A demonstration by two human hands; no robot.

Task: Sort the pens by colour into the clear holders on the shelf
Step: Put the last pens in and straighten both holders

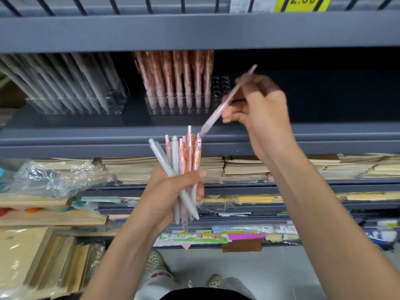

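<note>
On the shelf (194,135), the grey holder (82,105) and pink holder (177,105) look mostly filled, with a few sockets free. The left hand (173,191) grips a mixed bundle of pens (184,156) yet to be sorted. The right hand (259,109) pinches one pink pen (218,109) near the pink holder.

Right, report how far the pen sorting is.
Done: grey pens stand in the left holder, pink pens in the middle holder. In hand: the right hand holds one pink pen. Left: the left hand grips a bundle of pink and grey pens; the middle holder has free holes at its right end.
</note>
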